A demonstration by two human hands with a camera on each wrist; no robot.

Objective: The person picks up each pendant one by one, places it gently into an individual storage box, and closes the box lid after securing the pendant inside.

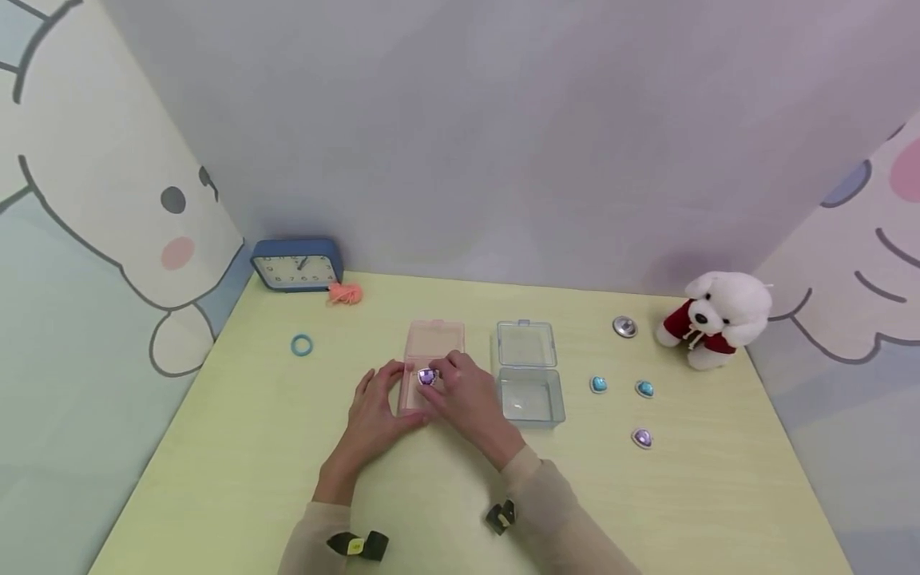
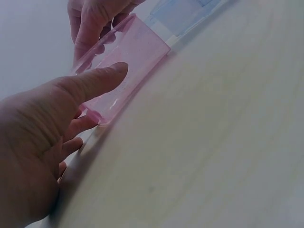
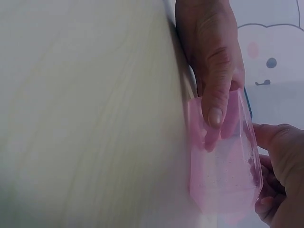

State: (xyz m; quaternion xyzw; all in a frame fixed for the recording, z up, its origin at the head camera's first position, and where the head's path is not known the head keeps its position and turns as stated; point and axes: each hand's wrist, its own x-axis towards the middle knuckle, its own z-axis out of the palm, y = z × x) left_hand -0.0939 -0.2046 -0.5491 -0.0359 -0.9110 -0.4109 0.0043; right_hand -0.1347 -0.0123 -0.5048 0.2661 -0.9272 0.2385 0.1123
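Observation:
A small pink translucent plastic box (image 1: 412, 398) stands on the table with its hinged lid (image 1: 434, 339) laid back. My left hand (image 1: 375, 411) grips its left end, thumb along the near wall (image 2: 135, 64) and fingers at the side. Over the box, my right hand (image 1: 469, 398) pinches a purple faceted gem (image 1: 427, 376) with a pale rim between thumb and fingers. The right wrist view shows the right hand (image 3: 287, 166) beside the box top, with the gem hidden. Contents inside the pink box cannot be made out clearly.
Right of it stands a clear bluish box (image 1: 532, 411), lid back. Farther right lie two teal gems (image 1: 599, 385), another purple gem (image 1: 643, 438) and a round silver piece (image 1: 625, 326). A plush dog (image 1: 719, 315), clock (image 1: 298, 267), coral yarn (image 1: 346, 294) and blue ring (image 1: 302, 345) sit around.

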